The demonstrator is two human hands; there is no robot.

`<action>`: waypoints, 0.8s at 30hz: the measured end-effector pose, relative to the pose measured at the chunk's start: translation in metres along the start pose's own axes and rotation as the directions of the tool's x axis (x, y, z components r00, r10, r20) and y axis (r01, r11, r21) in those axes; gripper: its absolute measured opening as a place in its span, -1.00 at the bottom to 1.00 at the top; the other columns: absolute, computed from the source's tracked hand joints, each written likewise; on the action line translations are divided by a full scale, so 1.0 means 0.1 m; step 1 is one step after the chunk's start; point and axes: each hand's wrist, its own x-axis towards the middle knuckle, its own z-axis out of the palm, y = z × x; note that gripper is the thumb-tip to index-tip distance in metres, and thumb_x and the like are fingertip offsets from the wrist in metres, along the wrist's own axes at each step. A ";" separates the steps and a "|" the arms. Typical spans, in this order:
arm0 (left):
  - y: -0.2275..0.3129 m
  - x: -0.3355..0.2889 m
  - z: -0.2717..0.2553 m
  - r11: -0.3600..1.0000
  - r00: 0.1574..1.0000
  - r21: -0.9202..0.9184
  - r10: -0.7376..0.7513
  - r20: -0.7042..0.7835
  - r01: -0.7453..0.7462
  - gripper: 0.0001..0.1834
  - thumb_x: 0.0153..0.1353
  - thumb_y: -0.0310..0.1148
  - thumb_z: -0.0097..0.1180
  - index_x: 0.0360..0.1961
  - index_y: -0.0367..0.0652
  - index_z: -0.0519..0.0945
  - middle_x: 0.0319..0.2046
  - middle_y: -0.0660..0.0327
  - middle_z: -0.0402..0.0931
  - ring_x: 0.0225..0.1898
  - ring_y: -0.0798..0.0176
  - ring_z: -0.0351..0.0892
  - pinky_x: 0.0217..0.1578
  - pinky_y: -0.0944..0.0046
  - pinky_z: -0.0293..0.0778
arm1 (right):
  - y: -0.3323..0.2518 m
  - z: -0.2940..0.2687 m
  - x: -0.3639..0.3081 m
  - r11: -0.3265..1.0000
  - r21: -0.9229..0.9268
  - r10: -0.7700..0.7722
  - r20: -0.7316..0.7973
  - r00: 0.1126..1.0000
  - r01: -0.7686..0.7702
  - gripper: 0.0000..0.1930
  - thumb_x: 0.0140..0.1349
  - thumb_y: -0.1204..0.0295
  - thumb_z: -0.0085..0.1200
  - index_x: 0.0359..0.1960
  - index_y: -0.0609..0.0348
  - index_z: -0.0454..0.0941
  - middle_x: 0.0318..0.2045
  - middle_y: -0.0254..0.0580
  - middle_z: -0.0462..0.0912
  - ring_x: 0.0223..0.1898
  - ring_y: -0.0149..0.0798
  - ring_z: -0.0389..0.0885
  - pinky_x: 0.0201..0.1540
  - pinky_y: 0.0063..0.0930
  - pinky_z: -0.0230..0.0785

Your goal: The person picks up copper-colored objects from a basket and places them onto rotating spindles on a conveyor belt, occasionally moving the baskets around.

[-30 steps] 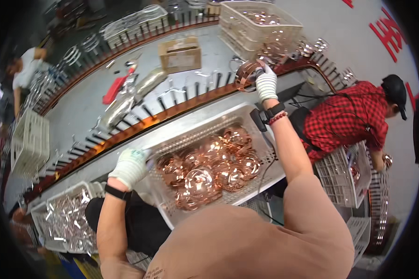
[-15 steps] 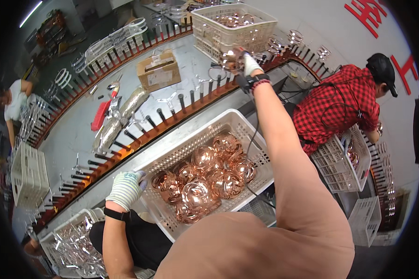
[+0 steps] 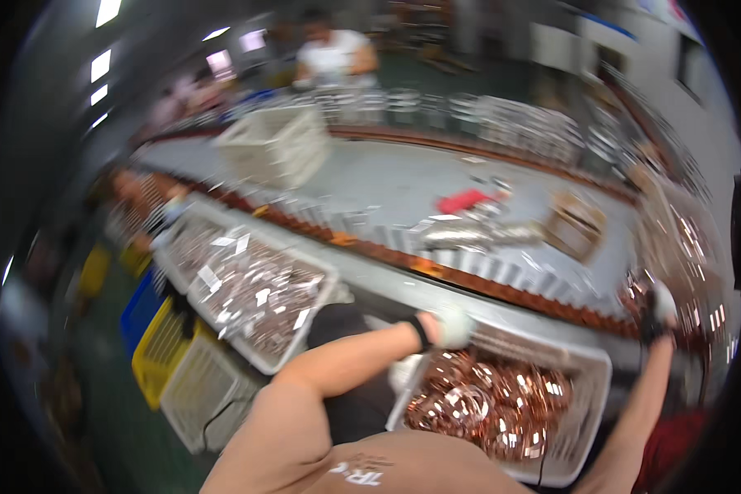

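The whole view is smeared by motion. My left hand [image 3: 454, 328], in a pale glove, is at the far left corner of a white crate [image 3: 594, 387]. Its fingers are too blurred to read. Inside that crate lies a heap of round, shiny copper-coloured metal pieces [image 3: 494, 403]. Stretched out to the right, my gloved right hand [image 3: 663, 306] is closed on a copper-coloured metal piece [image 3: 634, 292], beside the brown rail [image 3: 543, 303]. The piece's exact shape is blurred.
Left of me stands a white crate of silvery metal parts [image 3: 255, 288]. A grey tabletop [image 3: 387, 177] carries a cardboard box [image 3: 574, 226], a red brush [image 3: 465, 201] and a white crate [image 3: 276, 146]. A person in white [image 3: 335, 58] is across; another is at left.
My view has swung left, so the tabletop and crates shift right in the picture. My right arm remains stretched out with the copper-coloured piece at its hand; my left hand remains by the crate.
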 end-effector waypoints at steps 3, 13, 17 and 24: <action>0.28 0.29 -0.34 0.962 0.968 -0.138 -0.219 0.118 0.235 -0.74 0.07 -0.27 0.15 -0.33 -0.12 0.80 -0.29 0.01 0.73 -0.23 -0.06 0.74 -0.23 -0.01 0.61 | -0.26 -1.13 0.37 0.353 -0.898 -0.470 0.074 0.880 0.264 -0.80 0.19 0.43 0.03 -0.24 0.26 0.63 -0.52 -0.13 0.64 -0.48 -0.27 0.61 -0.40 -0.25 0.40; 0.31 0.20 -0.28 0.948 0.947 -0.083 -0.297 0.122 0.308 -0.75 0.06 -0.27 0.20 -0.28 -0.07 0.81 -0.29 0.09 0.75 -0.19 -0.01 0.73 -0.24 -0.03 0.58 | -0.30 -0.78 0.50 0.704 -0.467 -0.472 0.255 0.844 0.535 -0.60 0.39 0.46 -0.12 0.26 0.07 0.42 0.15 -0.12 0.53 0.02 -0.11 0.60 0.10 -0.23 0.52; 0.27 0.22 -0.22 0.968 0.967 -0.062 -0.237 0.095 0.243 -0.78 0.02 -0.26 0.23 -0.34 -0.05 0.81 -0.34 0.12 0.75 -0.27 0.02 0.74 -0.30 -0.05 0.58 | -0.35 -1.04 0.67 0.628 -0.568 -0.498 0.233 0.836 0.532 -0.64 0.36 0.42 -0.07 0.18 0.06 0.47 0.08 -0.13 0.57 -0.03 -0.11 0.62 0.04 -0.23 0.52; 0.27 0.21 -0.27 0.969 0.967 -0.048 -0.237 0.099 0.242 -0.77 0.04 -0.26 0.23 -0.31 -0.05 0.81 -0.31 0.15 0.75 -0.24 0.04 0.74 -0.30 -0.03 0.57 | -0.43 -1.55 0.84 0.487 -0.717 -0.571 0.172 0.803 0.500 -0.71 0.31 0.35 0.02 0.04 0.05 0.56 -0.04 -0.14 0.64 -0.11 -0.11 0.66 -0.07 -0.23 0.54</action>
